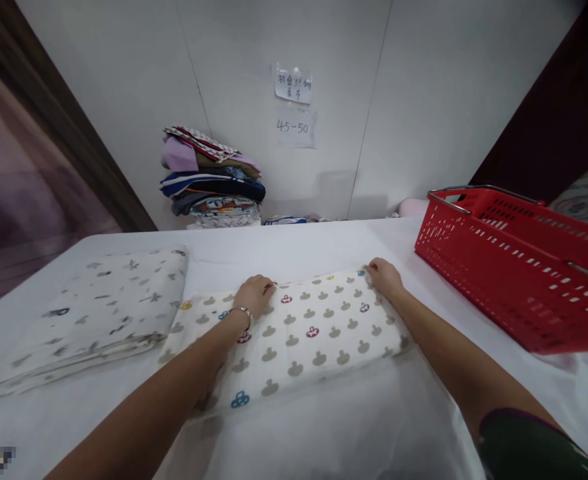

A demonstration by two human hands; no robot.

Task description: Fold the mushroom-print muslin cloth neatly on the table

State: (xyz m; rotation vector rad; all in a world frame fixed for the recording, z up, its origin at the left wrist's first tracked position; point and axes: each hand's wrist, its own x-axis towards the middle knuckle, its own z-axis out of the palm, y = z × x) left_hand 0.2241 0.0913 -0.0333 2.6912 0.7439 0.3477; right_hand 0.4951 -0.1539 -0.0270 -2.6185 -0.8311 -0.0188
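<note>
A white cloth with grey, red, blue and yellow mushroom prints (319, 330) lies folded into a wide rectangle on the table in front of me. My left hand (255, 295), with a bracelet at the wrist, pinches its far edge left of the middle. At the far right corner of the same cloth, my right hand (385, 276) has its fingers closed on the edge. Left of it rests another folded white cloth with a dark leaf-like print (109, 307), its layers showing along the near edge; neither hand touches it.
On the right of the white-covered table (324, 243) stands a red perforated basket (514, 280) with metal handles. Beyond the far edge rises a stack of folded fabrics (211, 177). Paper notes (295, 127) hang on the wall, and a curtain (34, 153) is at the left.
</note>
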